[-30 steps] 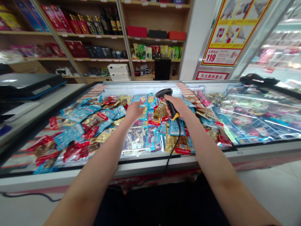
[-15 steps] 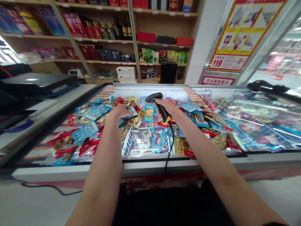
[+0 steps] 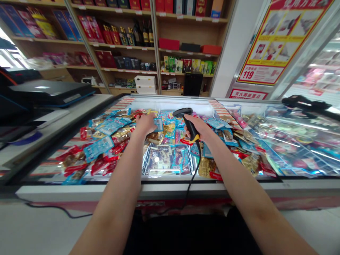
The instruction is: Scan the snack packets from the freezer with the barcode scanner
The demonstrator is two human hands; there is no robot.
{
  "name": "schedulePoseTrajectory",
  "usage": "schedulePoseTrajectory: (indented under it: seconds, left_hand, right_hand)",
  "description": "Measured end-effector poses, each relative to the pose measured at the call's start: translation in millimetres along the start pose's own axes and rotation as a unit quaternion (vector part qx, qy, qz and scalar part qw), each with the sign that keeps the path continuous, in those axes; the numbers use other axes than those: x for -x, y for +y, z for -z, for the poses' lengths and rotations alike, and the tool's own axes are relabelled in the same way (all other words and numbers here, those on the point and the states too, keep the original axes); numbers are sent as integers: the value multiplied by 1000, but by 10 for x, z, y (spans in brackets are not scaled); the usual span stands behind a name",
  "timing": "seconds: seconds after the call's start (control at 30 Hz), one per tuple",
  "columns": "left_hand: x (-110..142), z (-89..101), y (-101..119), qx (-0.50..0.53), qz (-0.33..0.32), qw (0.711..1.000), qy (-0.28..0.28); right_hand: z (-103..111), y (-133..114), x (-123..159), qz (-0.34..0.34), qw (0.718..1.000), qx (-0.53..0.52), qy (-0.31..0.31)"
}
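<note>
Two bare hands reach over a display case (image 3: 212, 186). The right hand's (image 3: 199, 126) fingers are clamped around a smooth black scanner (image 3: 190, 130), its thin cord (image 3: 196, 171) hanging below them. The left hand's (image 3: 146, 124) fingers curl beside a shiny blue packet (image 3: 158, 124); whether they grip it, I cannot tell. Crinkled foil packets (image 3: 98, 148) heap around both, a white wire basket (image 3: 146, 161) nearer the body than either's fingers.

- Left hand (image 3: 146, 124): fingertips partly hidden; hold on blue packet (image 3: 158, 124) unclear.
- Scanner (image 3: 190, 128): handle partly covered by right hand (image 3: 199, 126).
- Poster (image 3: 284, 44): top cut off, small print unreadable.
</note>
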State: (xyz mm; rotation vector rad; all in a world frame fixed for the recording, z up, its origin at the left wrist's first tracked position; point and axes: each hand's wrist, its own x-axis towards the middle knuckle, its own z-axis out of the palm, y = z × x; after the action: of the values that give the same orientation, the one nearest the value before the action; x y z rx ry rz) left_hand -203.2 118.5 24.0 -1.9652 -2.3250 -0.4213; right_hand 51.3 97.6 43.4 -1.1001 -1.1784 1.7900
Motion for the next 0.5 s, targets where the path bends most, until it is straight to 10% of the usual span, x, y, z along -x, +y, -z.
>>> schedulePoseTrajectory:
  seconds: [0.23, 0.5]
  left_hand:
    - [63, 9, 349, 241, 22, 958, 155]
    - [-27, -406, 519, 454, 87, 883, 79]
  right_hand:
    - [45, -50, 6, 57, 998, -35, 15]
    - [94, -98, 94, 55, 996, -43, 52]
